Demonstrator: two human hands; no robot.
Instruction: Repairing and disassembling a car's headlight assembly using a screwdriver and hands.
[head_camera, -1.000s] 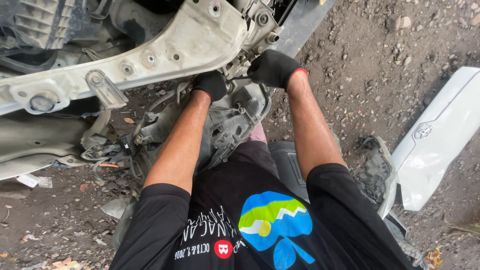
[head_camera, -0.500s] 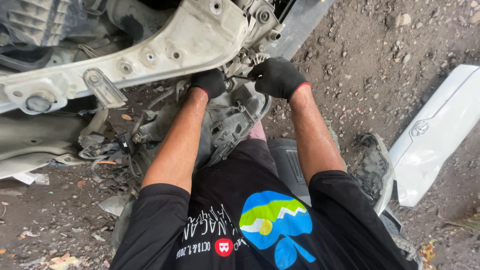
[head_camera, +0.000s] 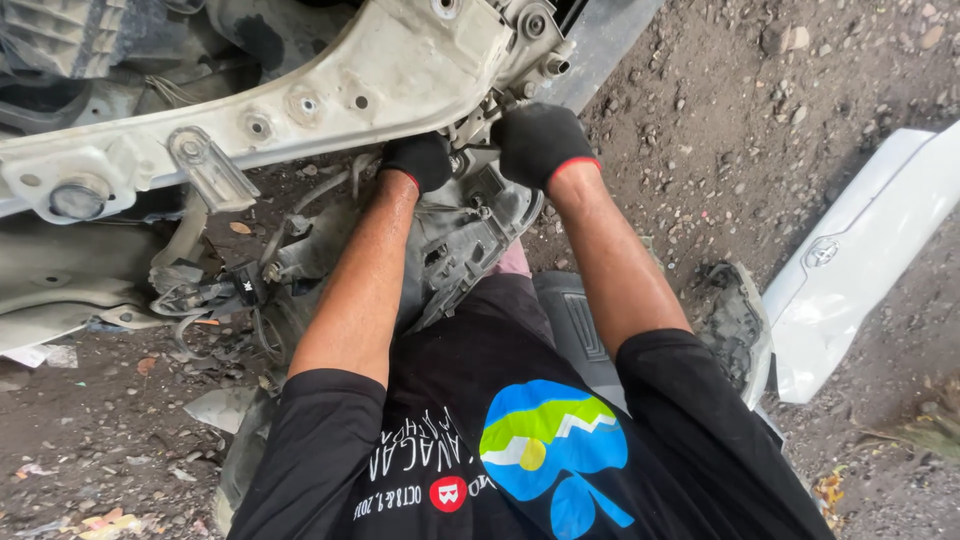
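**Two Gloved Hands at the Corner of a White Car Frame**

A long white metal frame (head_camera: 300, 100) lay across the top of the view. Its long side ran from the low left up to the high right. A round grey bolt (head_camera: 78, 198) sat near its left end, and a small bent bracket (head_camera: 205, 168) hung below it. Under the frame, on the left, there was a mess of dark wires and clips (head_camera: 215, 290) above the dirt ground (head_camera: 100, 440).

The left hand (head_camera: 418, 160) wore a black glove. It was curled in just under the frame's lower edge. I could not tell if it held anything, because the fingers were tucked out of sight.

Between the two arms lay a grey plastic lamp housing (head_camera: 470, 240). It was tilted, with its long side running from low left to high right, and it got in the way of seeing the parts below.

The right hand (head_camera: 540, 140) also wore a black glove with a red cuff. It was bent and closed at the frame's right end, near some small bolts (head_camera: 545, 45). What it gripped was hidden.

Far to the right, a white car panel (head_camera: 850, 270) lay on the gravel, well apart from the hands.
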